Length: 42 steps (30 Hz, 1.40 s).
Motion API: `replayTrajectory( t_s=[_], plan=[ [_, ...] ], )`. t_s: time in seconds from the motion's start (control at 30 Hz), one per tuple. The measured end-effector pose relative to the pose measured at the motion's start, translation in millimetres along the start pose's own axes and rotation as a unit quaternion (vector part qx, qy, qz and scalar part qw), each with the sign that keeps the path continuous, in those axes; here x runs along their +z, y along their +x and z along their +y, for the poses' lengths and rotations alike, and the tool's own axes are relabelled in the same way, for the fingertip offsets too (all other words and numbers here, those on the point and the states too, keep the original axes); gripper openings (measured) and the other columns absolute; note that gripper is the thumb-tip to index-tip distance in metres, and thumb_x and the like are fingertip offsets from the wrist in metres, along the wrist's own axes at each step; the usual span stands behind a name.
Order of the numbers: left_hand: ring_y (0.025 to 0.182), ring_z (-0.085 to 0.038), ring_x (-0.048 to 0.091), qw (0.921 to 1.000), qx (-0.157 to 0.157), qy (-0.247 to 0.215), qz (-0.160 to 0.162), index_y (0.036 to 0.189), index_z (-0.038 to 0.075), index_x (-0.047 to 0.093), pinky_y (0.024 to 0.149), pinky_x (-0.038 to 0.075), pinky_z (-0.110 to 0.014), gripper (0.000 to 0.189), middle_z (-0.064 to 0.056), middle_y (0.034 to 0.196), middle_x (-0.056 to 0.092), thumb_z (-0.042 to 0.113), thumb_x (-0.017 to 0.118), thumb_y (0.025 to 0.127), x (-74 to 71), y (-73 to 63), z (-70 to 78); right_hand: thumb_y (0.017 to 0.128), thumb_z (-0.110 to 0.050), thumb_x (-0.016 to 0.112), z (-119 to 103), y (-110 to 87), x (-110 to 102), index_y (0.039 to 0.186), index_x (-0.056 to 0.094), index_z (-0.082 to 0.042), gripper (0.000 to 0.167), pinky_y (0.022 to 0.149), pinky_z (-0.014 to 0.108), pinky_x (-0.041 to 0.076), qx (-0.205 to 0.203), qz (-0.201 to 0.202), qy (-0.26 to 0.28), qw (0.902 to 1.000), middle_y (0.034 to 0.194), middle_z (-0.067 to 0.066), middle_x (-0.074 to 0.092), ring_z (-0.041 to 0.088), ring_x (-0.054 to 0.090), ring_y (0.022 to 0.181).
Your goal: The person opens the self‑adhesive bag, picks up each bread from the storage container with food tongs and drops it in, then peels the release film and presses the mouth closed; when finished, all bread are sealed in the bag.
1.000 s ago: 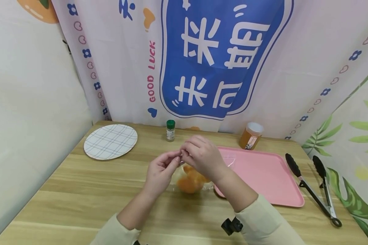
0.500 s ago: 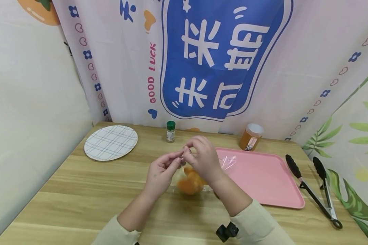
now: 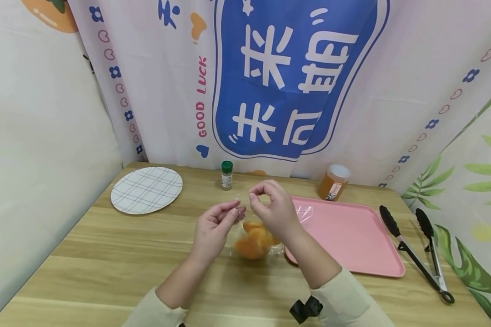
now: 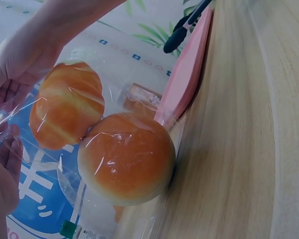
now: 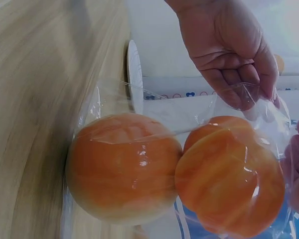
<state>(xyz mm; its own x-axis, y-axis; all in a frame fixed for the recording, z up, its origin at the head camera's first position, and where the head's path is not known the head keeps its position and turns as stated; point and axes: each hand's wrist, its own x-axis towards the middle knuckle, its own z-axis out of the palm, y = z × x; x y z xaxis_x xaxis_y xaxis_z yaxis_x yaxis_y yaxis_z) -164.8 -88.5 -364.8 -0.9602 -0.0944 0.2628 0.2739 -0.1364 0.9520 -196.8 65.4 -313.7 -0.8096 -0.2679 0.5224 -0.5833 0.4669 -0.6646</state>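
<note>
A clear plastic bag [image 5: 266, 112] holds a round golden bun [image 4: 127, 159] and a ridged bread roll [image 5: 231, 181]. It hangs upright over the wooden table, below both hands. My left hand [image 3: 212, 232] pinches the top edge of the bag between thumb and fingers. To its right, my right hand [image 3: 276, 211] has thumb and index fingertip meeting in a ring, with film reaching its fingertips in the left wrist view. In the head view the right hand and wrist partly cover the bag. A corner of film shows over the pink tray [image 3: 352, 240].
Black-and-silver tongs [image 3: 419, 254] lie at the right, beside the tray. Along the back stand a green-capped shaker [image 3: 227, 176] and an orange jar with a white lid [image 3: 334, 182]. A checked round plate [image 3: 147, 190] lies at the back left of the table [image 3: 118, 263].
My right fingertips have drawn apart from the left ones, slightly to the right, leaving a gap. The left hand stays nearly still, and the breads hang in about the same place.
</note>
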Motion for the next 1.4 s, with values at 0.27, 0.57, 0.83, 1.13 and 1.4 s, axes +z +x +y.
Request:
replayTrajectory(
  t_s=[0.27,0.57,0.83,1.13,1.4],
  plan=[
    [0.088,-0.003,0.071,0.9998,-0.015,0.005,0.01,0.113,-0.012,0.063,0.081,0.058,-0.021,0.022,-0.03,0.108,0.069,-0.002,0.056,0.096,-0.3,0.5,1.2,0.09,-0.012,0.068,2,-0.8,-8,0.092,0.068,-0.006,0.007,0.086,0.036,0.055,0.024,-0.004,0.003,0.9997,0.095,0.005,0.066,0.017,0.061,0.092],
    [0.084,-0.002,0.07,0.9991,-0.025,0.023,0.025,0.11,-0.012,0.064,0.081,0.058,-0.021,0.02,-0.026,0.103,0.072,0.0,0.056,0.096,0.5,2.3,3.6,0.089,-0.012,0.07,15,-4.9,-15,0.091,0.067,-0.003,0.009,0.084,0.037,0.052,0.047,0.052,0.004,0.9975,0.096,0.009,0.066,0.022,0.06,0.096],
    [0.084,-0.003,0.072,0.9992,-0.021,0.005,0.034,0.109,-0.014,0.064,0.083,0.058,-0.023,0.02,-0.011,0.091,0.077,0.001,0.057,0.096,-0.6,3.3,4.3,0.087,-0.007,0.07,32,-11.5,-33,0.089,0.068,0.0,0.007,0.09,0.035,0.047,0.073,0.142,0.015,0.987,0.094,0.013,0.069,0.02,0.06,0.096],
    [0.083,-0.004,0.072,0.9983,-0.03,0.023,0.045,0.11,-0.009,0.065,0.083,0.058,-0.022,0.02,-0.016,0.097,0.076,0.002,0.057,0.096,-3.8,4.6,3.8,0.089,-0.003,0.067,53,-20.2,-56,0.09,0.067,0.006,0.009,0.084,0.016,0.047,0.104,0.224,0.022,0.9688,0.087,0.015,0.067,-0.002,0.056,0.086],
    [0.084,-0.003,0.071,0.9976,-0.033,0.022,0.056,0.112,-0.011,0.063,0.082,0.057,-0.02,0.022,-0.017,0.098,0.075,0.005,0.057,0.098,-7.1,7.6,4.0,0.09,-0.005,0.067,77,-33.3,-85,0.092,0.065,0.006,0.011,0.07,0.007,0.047,0.145,0.28,0.031,0.9485,0.078,-0.022,0.057,-0.004,0.056,0.081]
  ],
)
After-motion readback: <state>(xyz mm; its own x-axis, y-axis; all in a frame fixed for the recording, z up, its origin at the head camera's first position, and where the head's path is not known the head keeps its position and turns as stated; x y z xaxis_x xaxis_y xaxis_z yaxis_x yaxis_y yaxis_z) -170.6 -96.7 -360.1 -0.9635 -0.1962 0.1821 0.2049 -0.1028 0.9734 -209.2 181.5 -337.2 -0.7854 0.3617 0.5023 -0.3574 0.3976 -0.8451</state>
